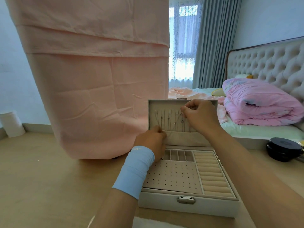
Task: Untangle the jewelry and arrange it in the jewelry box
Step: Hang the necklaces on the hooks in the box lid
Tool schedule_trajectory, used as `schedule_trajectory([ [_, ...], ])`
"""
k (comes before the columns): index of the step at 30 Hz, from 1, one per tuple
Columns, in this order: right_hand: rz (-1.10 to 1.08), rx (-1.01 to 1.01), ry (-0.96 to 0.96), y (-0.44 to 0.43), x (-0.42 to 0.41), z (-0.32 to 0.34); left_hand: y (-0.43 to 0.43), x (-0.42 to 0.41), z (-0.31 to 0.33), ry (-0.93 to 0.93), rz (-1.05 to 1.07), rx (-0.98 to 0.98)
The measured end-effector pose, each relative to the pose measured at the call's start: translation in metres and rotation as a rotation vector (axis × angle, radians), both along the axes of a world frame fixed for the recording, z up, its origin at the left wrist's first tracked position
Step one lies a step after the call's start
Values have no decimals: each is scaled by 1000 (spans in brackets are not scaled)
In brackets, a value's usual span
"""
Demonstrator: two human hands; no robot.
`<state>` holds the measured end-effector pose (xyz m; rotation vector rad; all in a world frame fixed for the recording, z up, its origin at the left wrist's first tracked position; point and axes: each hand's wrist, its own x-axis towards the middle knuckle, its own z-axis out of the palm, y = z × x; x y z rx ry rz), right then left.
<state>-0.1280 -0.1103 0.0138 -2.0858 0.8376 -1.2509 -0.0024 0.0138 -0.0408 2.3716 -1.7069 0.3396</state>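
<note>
An open white jewelry box stands on the wooden floor in front of me, its lid upright. Several thin necklaces with small pendants hang from hooks inside the lid, above a beige pocket. My right hand is raised at the lid's upper right, fingers pinching a chain near the hooks. My left hand, with a light blue wristband, pinches at the left end of the pocket's top edge. The tray below shows a perforated earring panel, ring rolls and small compartments.
A large pink cloth-covered object stands just left of and behind the box. A bed with a folded pink quilt lies to the right. A black round case sits at far right, a white bin at far left.
</note>
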Motion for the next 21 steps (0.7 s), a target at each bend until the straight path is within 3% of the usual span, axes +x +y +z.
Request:
schedule_trajectory([
  [7,-13,-51,-23,-4,0,-4,0,-4,5,-64,109,-49],
  [16,156,-47,140,6,26,-13,0,-1,9,-77,146,-5],
  [18,162,-103,194,8,33,-15,0,4,9,-54,133,-8],
  [21,147,-244,445,12,41,-17,0,9,11,-8,120,-6],
])
